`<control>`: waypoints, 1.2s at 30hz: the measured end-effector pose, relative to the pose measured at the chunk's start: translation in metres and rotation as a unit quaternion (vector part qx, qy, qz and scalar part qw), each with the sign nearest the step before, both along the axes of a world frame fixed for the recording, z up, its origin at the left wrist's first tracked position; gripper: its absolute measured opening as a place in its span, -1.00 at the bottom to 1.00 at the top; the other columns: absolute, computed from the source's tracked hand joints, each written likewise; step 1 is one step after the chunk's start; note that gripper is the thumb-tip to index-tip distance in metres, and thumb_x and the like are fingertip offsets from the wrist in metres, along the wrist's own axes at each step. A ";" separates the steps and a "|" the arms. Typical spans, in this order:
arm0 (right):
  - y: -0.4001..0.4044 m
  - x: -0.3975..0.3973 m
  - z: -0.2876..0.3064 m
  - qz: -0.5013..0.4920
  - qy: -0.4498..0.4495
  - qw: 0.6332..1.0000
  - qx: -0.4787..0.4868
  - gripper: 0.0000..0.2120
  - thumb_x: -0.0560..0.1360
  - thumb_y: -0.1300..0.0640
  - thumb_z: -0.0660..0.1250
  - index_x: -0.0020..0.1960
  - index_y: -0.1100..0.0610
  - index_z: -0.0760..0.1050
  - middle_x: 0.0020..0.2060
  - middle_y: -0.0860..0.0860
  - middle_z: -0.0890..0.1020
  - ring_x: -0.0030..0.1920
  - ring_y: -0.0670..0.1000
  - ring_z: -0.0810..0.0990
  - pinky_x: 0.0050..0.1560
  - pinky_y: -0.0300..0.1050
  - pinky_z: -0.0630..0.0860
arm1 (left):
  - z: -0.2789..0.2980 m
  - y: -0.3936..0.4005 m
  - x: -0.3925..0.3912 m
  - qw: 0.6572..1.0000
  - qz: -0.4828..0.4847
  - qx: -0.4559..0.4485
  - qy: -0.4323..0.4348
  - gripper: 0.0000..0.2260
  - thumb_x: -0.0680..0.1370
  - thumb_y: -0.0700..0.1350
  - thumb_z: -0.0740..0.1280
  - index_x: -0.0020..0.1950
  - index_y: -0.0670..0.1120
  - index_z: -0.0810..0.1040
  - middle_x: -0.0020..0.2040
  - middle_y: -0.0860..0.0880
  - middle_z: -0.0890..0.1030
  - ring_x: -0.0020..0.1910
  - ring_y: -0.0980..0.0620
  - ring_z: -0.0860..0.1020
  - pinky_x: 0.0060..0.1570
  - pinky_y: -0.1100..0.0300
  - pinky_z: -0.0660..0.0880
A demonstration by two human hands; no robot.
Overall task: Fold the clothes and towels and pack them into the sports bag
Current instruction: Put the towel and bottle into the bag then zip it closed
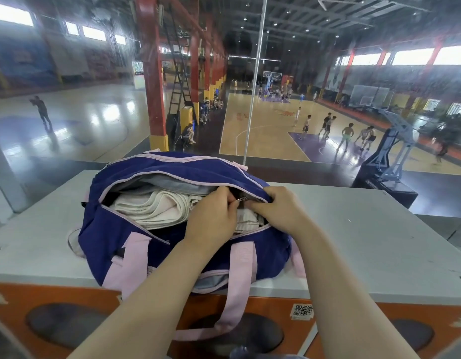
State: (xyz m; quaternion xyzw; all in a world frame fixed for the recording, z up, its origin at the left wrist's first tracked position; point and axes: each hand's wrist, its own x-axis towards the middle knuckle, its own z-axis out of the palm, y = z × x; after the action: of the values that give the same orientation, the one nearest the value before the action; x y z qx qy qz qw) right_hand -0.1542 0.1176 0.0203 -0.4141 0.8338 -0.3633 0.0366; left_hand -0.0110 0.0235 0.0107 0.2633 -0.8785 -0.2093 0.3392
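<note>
- Your sports bag [157,242], purple with pink trim, sits on the grey counter [366,229], near its front edge, with its pink straps [241,275] hanging over the orange front panel [69,301].
- The bag's top opening gapes wide on the left; folded white towels [157,206] lie inside, filling it nearly to the rim.
- Your left hand [211,218] reaches over the opening, its grip pinched together on the small metal zipper pull [240,200] at the right end.
- Your right hand [278,208] has its grip clamped on the bag's purple fabric edge just beside the zipper pull.
- Beyond the counter, glass looks down on a basketball court [276,130].
</note>
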 end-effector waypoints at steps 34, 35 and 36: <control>-0.004 0.028 0.024 0.004 0.139 0.989 0.051 -0.58 0.44 -0.05 0.39 0.26 -0.01 0.43 0.15 0.00 0.47 0.20 0.09 0.39 0.22 0.02 0.38 | 0.003 -0.013 0.018 0.999 0.030 -0.040 0.009 -0.93 0.58 -0.03 0.26 -0.06 0.00 0.42 -0.24 0.08 0.54 -0.24 -0.02 0.51 -0.30 0.12 0.31; -0.006 0.032 0.027 0.021 0.159 0.986 0.034 -0.55 0.45 -0.05 0.40 0.29 0.01 0.44 0.17 0.00 0.48 0.21 0.09 0.39 0.24 0.02 0.37 | 0.002 -0.012 0.016 0.999 0.031 -0.034 0.018 -0.93 0.58 -0.03 0.26 -0.05 -0.01 0.43 -0.23 0.06 0.56 -0.24 -0.03 0.51 -0.29 0.11 0.34; -0.010 0.035 0.027 0.033 0.166 0.985 0.018 -0.59 0.45 -0.05 0.41 0.25 0.03 0.48 0.14 0.00 0.51 0.17 0.08 0.43 0.22 0.03 0.39 | 0.002 -0.012 0.014 0.999 0.031 -0.031 0.027 -0.92 0.58 -0.03 0.26 -0.04 -0.02 0.44 -0.20 0.04 0.58 -0.23 -0.04 0.52 -0.28 0.08 0.38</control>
State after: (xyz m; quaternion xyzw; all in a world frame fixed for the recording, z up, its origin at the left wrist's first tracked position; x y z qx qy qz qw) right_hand -0.1193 0.1081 0.0473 -0.4956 0.8204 -0.2731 -0.0827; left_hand 0.0031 0.0120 0.0124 0.2743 -0.8666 -0.1784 0.3768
